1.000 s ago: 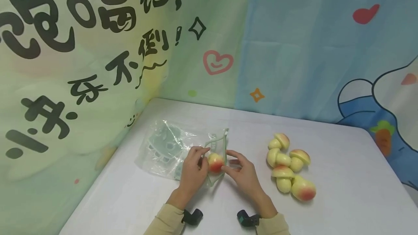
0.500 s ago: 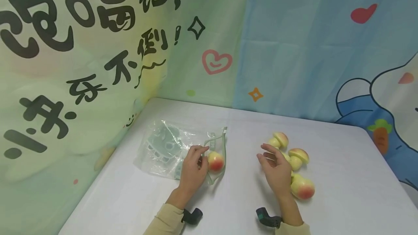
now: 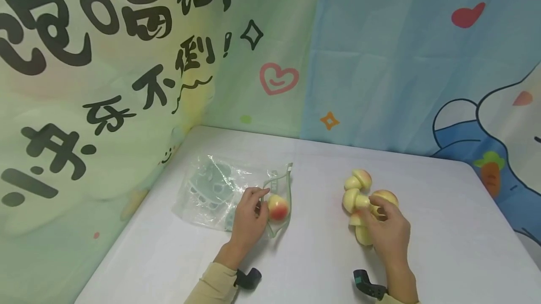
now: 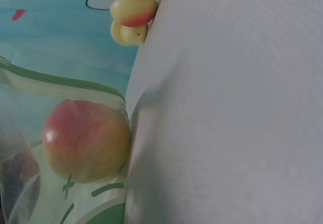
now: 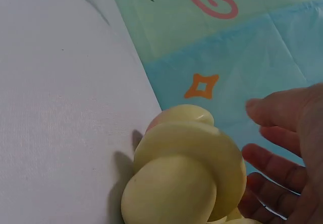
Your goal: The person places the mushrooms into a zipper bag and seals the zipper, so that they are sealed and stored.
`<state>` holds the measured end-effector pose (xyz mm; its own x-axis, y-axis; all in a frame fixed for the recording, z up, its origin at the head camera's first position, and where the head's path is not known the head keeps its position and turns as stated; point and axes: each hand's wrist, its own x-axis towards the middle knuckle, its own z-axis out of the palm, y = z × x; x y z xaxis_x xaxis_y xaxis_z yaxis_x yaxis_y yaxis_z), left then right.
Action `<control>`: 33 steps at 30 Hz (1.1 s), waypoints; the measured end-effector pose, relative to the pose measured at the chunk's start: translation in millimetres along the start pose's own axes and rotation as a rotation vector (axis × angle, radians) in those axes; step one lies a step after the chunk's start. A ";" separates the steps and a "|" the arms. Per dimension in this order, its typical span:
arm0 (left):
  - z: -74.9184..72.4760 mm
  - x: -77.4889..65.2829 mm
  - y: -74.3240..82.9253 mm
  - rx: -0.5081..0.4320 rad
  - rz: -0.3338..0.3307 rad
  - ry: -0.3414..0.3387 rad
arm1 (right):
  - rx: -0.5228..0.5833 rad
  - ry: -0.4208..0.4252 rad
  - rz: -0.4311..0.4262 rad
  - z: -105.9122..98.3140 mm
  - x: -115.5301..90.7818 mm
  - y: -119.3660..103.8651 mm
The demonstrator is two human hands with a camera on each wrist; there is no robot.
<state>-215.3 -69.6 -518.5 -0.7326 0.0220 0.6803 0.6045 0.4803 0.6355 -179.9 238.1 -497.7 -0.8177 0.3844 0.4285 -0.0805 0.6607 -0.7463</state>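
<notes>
My left hand (image 3: 249,217) pinches the edge of a clear zip bag (image 3: 211,184) with a green rim, lying on the table at centre left. Just inside its mouth sits a rounded red-and-yellow toy (image 3: 278,208), seen large through the plastic in the left wrist view (image 4: 86,141). My right hand (image 3: 390,233) reaches over a cluster of pale yellow toy mushrooms (image 3: 350,200) with reddish caps, hiding part of it. In the right wrist view, thumb and fingers are apart beside a mushroom (image 5: 169,191), with nothing between them.
The white table (image 3: 313,247) extends between the bag and the mushrooms. Behind it hangs a printed cloth backdrop (image 3: 363,59) in green and blue. Each wrist wears a black camera mount (image 3: 248,278).
My right hand has left the bag's mouth and moved right to the mushrooms. My left hand has stayed at the bag, and the toy remains inside it.
</notes>
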 end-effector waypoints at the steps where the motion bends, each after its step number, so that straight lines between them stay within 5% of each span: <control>1: -0.2 0.0 -0.2 -0.001 0.000 -0.002 | -0.020 -0.027 0.006 -0.5 -0.4 -0.4; 15: -0.8 -0.2 -1.1 0.004 0.010 -0.008 | -0.213 -0.466 -0.050 -3.8 -1.5 -10.8; 28: -1.9 -0.7 -0.4 0.000 -0.010 -0.009 | -0.169 -0.747 -0.097 -7.5 -5.2 -7.3; 33: -2.2 0.7 0.8 -0.005 -0.001 -0.007 | -0.171 -0.759 -0.068 -5.0 -6.0 -7.9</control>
<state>-214.6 -71.1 -516.7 -0.7355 0.0271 0.6770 0.6052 0.4755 0.6384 -171.6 233.8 -491.9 -0.9853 -0.1659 -0.0415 -0.1056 0.7811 -0.6154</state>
